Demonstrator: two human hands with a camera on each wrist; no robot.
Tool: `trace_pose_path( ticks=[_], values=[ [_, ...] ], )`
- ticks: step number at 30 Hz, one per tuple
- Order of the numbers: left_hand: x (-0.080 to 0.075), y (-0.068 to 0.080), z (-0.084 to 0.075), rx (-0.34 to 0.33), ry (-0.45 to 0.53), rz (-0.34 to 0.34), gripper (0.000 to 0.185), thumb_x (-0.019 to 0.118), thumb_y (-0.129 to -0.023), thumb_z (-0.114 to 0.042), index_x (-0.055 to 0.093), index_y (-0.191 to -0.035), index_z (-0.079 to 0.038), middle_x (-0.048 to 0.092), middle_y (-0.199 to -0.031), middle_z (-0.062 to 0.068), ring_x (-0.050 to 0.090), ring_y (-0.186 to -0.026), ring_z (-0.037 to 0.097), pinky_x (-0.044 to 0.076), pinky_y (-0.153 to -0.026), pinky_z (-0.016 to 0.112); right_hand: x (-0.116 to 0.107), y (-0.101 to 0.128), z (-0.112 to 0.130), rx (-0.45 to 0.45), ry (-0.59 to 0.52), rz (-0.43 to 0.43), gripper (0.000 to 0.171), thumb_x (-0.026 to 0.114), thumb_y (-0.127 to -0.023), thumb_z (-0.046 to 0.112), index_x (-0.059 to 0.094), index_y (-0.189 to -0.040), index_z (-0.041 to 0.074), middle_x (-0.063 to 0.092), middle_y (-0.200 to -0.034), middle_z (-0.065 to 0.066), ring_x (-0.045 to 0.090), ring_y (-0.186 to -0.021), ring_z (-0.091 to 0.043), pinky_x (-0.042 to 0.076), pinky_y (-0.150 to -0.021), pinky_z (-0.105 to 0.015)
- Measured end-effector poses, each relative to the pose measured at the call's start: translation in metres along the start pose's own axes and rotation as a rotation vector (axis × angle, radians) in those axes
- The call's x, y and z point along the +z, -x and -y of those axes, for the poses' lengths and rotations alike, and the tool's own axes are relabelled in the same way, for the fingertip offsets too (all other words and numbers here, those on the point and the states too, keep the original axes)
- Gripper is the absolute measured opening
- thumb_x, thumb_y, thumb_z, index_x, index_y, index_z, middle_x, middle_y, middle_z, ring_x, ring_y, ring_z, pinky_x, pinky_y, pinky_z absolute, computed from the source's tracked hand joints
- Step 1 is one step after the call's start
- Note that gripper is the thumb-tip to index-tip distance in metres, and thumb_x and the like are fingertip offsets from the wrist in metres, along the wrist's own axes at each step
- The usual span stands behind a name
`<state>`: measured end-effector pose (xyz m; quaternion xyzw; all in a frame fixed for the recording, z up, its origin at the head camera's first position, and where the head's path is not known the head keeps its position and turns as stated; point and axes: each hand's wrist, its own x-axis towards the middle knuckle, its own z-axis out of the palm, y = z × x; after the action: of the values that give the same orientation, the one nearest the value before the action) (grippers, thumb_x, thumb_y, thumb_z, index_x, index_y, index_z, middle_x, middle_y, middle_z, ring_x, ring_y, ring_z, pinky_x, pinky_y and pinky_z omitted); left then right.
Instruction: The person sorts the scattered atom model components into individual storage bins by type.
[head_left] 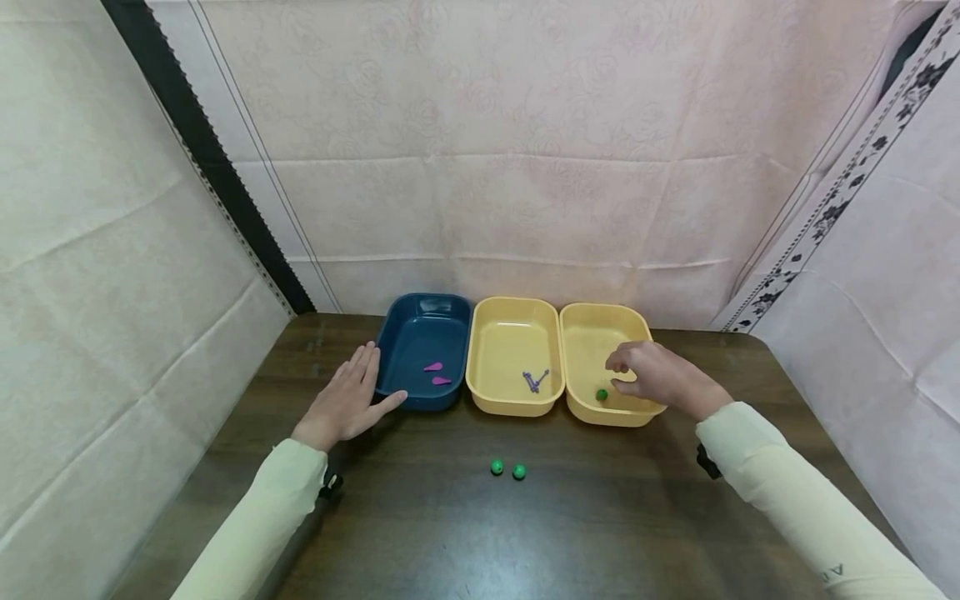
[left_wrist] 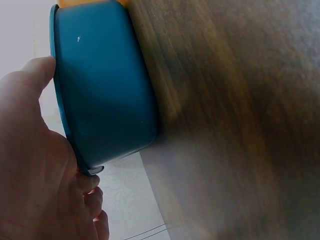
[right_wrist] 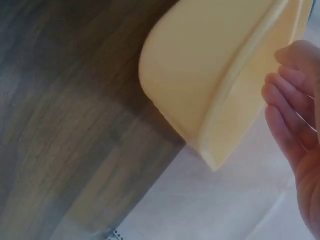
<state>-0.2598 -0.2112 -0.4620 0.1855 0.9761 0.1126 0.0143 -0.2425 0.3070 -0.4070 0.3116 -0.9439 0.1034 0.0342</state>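
My left hand [head_left: 347, 398] lies with straight fingers against the near-left corner of the blue tray [head_left: 426, 400]; in the left wrist view the thumb touches its rim [left_wrist: 60, 107]. Two small pink pieces [head_left: 433, 367] are inside that tray. Over the right yellow tray [head_left: 600, 317] hovers my right hand [head_left: 660, 377], thumb and bent fingers apart with nothing seen between them. A green bead-like ball [head_left: 602, 394] is in this tray, just below and left of the fingertips. Two similar green balls [head_left: 497, 467] sit on the table in front of the trays.
The middle yellow tray [head_left: 516, 312] holds small purple pieces [head_left: 534, 381] and stands between the other two. All three trays form a row near the back of the brown wooden table [head_left: 450, 542]. Pale cloth [head_left: 487, 208] hangs behind and at both sides.
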Motion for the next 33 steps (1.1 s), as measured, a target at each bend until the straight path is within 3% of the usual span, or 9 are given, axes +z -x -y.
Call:
trace_pose_path(
  ticks=[6,13,21,33],
  values=[
    [0.000,0.000,-0.001,-0.001,0.002,0.002,0.106,0.040,-0.102,-0.074,0.010,-0.168,0.003,0.009,-0.177,0.023,0.011,-0.164,0.047,0.017,-0.132,0.062,-0.013,0.000,0.009,-0.014,0.022,-0.052,0.021,0.084,-0.089,0.011,0.080,-0.108,0.002,0.079,-0.107,-0.011,0.076,-0.099,-0.026,0.064,-0.085,-0.044],
    [-0.001,-0.001,-0.001,0.000,0.000,-0.005,0.107,0.039,-0.102,-0.075,0.011,-0.167,0.004,0.008,-0.177,0.023,0.011,-0.164,0.047,0.017,-0.133,0.061,-0.021,-0.008,0.041,-0.164,0.031,-0.063,0.021,0.085,-0.087,0.011,0.080,-0.107,0.005,0.078,-0.103,-0.006,0.073,-0.096,-0.020,0.064,-0.082,-0.039],
    [-0.001,-0.001,0.000,-0.001,-0.002,-0.007,0.107,0.039,-0.102,-0.075,0.011,-0.167,0.004,0.009,-0.177,0.023,0.011,-0.164,0.047,0.017,-0.132,0.061,-0.006,-0.017,0.081,-0.318,0.041,-0.050,0.019,0.083,-0.090,0.015,0.080,-0.108,0.009,0.078,-0.104,-0.001,0.072,-0.095,-0.014,0.064,-0.084,-0.033],
    [0.000,-0.002,0.000,-0.003,-0.002,0.002,0.107,0.039,-0.102,-0.075,0.011,-0.167,0.004,0.008,-0.177,0.024,0.011,-0.164,0.047,0.017,-0.133,0.062,0.025,-0.019,0.115,-0.383,0.000,0.056,0.019,0.081,-0.092,0.021,0.078,-0.108,0.010,0.076,-0.105,0.002,0.071,-0.099,-0.010,0.063,-0.086,-0.027]
  ],
)
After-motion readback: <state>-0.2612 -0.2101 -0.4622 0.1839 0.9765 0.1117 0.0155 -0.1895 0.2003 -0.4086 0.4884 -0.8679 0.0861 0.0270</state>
